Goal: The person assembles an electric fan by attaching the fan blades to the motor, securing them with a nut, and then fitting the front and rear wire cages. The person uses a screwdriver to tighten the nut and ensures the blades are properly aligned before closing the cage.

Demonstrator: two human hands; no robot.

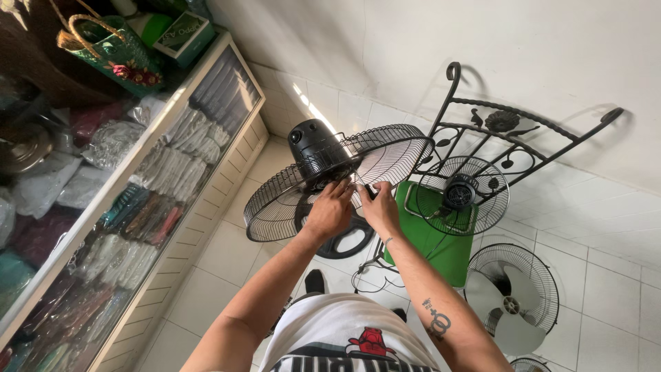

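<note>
Head view: round black wire fan guard

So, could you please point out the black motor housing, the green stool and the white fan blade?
Black motor housing (315,146): head view, rounded rear casing.
Green stool (441,249): head view, front side panel.
White fan blade (497,297): head view, left blade.

Under my fingers the fan grille is black wire; beside my grip, a green stool, white floor tiles.

Bare forearms, a dark tattoo on the right one, thin bracelet above it; white shirt with red-and-black print.
</note>
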